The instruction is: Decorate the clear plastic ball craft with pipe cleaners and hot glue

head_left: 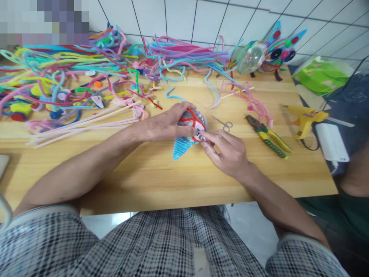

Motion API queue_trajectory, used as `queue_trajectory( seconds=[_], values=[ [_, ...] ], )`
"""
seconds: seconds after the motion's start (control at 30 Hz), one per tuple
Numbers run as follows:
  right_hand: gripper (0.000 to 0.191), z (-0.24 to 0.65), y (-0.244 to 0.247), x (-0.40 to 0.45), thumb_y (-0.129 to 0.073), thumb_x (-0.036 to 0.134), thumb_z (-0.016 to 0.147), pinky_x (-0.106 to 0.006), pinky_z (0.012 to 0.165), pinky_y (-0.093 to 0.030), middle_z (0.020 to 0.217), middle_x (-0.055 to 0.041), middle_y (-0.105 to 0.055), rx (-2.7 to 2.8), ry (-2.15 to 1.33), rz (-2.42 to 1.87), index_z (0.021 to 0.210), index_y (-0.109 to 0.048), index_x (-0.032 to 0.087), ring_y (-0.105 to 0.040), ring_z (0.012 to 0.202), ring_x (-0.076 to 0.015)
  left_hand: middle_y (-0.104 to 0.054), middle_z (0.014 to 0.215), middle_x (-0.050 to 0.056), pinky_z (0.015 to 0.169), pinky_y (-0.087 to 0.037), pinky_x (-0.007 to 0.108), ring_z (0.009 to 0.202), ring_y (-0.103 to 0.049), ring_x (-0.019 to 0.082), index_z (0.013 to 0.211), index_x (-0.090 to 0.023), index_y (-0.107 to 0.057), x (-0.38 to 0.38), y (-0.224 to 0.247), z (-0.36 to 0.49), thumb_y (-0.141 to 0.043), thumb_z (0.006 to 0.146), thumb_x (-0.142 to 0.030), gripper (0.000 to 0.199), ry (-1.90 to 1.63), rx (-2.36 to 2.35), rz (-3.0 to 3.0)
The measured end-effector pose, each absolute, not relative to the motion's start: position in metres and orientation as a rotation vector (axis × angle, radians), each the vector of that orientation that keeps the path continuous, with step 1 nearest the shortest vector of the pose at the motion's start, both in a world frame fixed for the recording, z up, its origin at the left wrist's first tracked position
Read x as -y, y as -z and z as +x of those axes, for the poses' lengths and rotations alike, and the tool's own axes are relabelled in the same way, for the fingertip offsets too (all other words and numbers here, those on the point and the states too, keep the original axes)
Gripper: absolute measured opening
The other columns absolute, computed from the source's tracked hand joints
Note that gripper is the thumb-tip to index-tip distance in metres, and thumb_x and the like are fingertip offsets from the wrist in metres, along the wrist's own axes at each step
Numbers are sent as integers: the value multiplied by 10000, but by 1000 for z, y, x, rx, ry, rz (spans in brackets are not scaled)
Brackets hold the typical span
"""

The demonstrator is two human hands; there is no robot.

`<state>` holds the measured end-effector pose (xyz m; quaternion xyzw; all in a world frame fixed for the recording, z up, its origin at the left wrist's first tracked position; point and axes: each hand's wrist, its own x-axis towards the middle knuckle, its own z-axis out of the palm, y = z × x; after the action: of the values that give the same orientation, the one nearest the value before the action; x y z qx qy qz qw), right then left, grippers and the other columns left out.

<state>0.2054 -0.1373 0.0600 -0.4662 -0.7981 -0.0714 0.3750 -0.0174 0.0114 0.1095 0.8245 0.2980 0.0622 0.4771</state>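
My left hand (165, 125) is wrapped round a rounded craft figure (191, 116), keeping it low over the middle of the wooden table. Red pipe cleaner strips cross its greyish body, and a blue ribbed, pointed piece (181, 148) sticks out towards me. My right hand (227, 152) meets the figure from the right, its thumb and fingertips pinched together at a small black-and-white spot. What lies between those fingertips is too small to make out. Just behind my right hand lie small scissors (227, 126).
Pliers (268, 136), a yellow glue gun (307, 117) and a white power bank (331, 142) lie to the right. Piles of pipe cleaners (190, 52) line the back. A finished-looking eared figure (281, 54) stands back right. Another person's limb shows at the right edge.
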Motion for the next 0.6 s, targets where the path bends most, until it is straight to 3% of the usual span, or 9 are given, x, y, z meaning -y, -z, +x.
queue_trajectory(
  seconds=[0.3,0.6],
  values=[
    [179,203,-64,136,-713,129,1062,-323,759,-638,961,-38,-850,2040,180,-1174,1216,-751,212,-806,806,-184,-655,1347,129,1111,-530,484,1200,-649,316,1425,-198,-602,-7,-111,-15,-769,836,-673,774,-188,-724,2012],
    [262,204,-62,137,-675,156,1087,-346,793,-645,980,-45,-849,2068,217,-1214,1330,-753,219,-800,824,-200,-679,1314,105,1041,-561,435,1149,-658,286,1410,-206,-596,-3,-114,-13,-766,845,-661,745,-194,-752,1987]
  ],
)
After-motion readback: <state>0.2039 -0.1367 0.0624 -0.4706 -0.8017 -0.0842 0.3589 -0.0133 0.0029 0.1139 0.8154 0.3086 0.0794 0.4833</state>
